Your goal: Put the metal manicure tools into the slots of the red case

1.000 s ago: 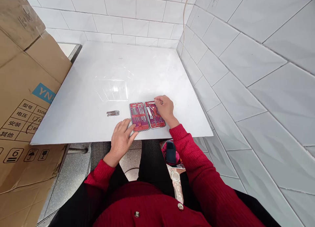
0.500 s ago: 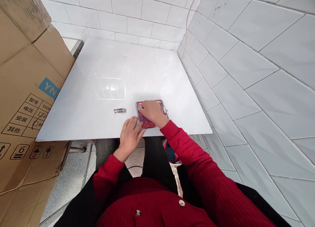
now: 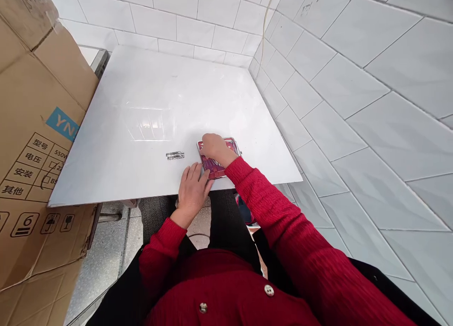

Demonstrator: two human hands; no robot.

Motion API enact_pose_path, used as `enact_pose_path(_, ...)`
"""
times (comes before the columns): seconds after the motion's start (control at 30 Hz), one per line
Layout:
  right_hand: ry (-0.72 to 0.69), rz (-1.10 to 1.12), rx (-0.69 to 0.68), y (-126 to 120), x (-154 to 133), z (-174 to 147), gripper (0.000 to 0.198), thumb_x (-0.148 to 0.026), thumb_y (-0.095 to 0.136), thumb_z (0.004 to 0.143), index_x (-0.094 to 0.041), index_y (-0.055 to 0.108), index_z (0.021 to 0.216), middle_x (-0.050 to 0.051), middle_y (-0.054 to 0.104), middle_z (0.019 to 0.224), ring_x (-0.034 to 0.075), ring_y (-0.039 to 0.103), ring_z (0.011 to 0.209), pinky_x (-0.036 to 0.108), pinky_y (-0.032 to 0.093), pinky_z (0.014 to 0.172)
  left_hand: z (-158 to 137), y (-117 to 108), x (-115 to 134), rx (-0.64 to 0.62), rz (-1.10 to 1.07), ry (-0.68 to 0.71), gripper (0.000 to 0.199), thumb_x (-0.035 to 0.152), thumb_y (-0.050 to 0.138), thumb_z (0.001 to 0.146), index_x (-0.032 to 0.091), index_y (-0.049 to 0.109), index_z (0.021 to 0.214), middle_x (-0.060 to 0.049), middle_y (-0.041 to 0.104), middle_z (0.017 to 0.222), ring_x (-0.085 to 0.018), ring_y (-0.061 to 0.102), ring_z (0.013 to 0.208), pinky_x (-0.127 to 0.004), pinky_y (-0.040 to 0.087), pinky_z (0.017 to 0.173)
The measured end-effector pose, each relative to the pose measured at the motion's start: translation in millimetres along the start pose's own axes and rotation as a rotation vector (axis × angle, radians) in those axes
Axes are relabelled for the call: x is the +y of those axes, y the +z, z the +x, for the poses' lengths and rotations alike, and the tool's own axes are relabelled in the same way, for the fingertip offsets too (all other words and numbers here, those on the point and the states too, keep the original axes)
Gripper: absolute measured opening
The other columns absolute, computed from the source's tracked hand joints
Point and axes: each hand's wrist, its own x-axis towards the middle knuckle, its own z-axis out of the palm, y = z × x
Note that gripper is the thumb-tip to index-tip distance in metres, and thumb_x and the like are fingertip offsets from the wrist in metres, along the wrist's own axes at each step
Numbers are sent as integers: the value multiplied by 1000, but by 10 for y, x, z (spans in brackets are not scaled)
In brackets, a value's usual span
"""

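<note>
A flat manicure set case (image 3: 216, 172) with a red and purple inside and a metal-coloured rim lies on the white table near its front edge. Over the case's upper left part, my right hand (image 3: 214, 147) is closed with fingers curled down. What its fingertips grip, if anything, is hidden beneath the hand. My left hand (image 3: 193, 187) rests with fingers outstretched on the tabletop, its thumb against the case's lower left edge. Left of the case lies a pair of silver nail clippers (image 3: 175, 155), touched by neither hand. Slim shiny tools show partly inside the case.
The white table (image 3: 141, 90) reflects light and meets tiled walls (image 3: 347, 80) at the back and right. A large cardboard box (image 3: 28, 104) stands along the left side. A thin cable (image 3: 264, 29) hangs in the corner. My legs are under the table's front edge.
My right hand has shifted slightly towards the case's upper left corner, still curled. My left hand stays at the case's edge. The whole view has tilted a little.
</note>
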Motion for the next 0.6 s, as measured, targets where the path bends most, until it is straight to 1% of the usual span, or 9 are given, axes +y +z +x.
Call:
enact_pose_path(0.13,22,34,24,35,-23,30,33,-16,65,91,-12,78,121,21,78,121,32,76,113,31,58,88,3,-10,2,-14,-11,-6,34,34,56,107,13,72,128,-23,69,137,-38,62,136,-57,48,117)
enact_pose_path(0.27,49,71,44,108,16,57,35,-23,70,87,-11,78,119,20,79,116,33,76,109,32,59,87,9,-21,4,-27,-26,-4,34,34,55,107,13,72,128,-24,69,138,-37,61,137,-57,48,117)
enact_pose_path(0.4,41,92,101,192,81,80,34,-28,69,88,-9,78,116,22,79,113,34,76,108,34,58,88,16,-20,7,-18,-39,-7,33,33,54,107,14,71,127,-23,69,137,-36,62,137,-57,47,119)
enact_pose_path(0.6,32,109,98,204,127,109,35,-28,68,88,-7,79,113,22,80,106,33,76,103,32,55,87,10,-9,5,-37,-82,-26,33,33,53,107,15,71,129,-24,67,142,-37,59,140,-60,45,119)
